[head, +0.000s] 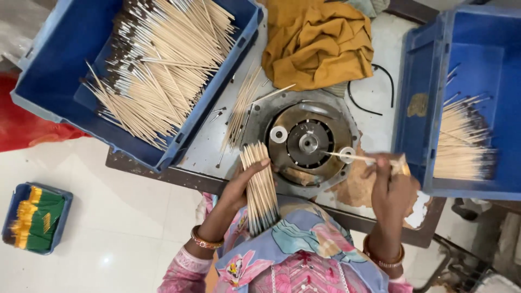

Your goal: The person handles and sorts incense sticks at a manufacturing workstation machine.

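My left hand [240, 187] grips a bundle of thin wooden brush handles [260, 187], held upright against my chest, dark tips down. My right hand [389, 187] pinches a single wooden stick [353, 157] that points left, its tip at a small white ring on the round metal machine plate [309, 142]. That plate sits on the table between my hands, with a second white ring left of its hub.
A blue crate [51, 70] full of wooden sticks stands at the upper left. Another blue crate [418, 141] with a stack of sticks is on the right. A mustard cloth [317, 40] lies behind the plate. Loose sticks [239, 111] lie beside it. A small blue bin [16, 198] sits on the floor.
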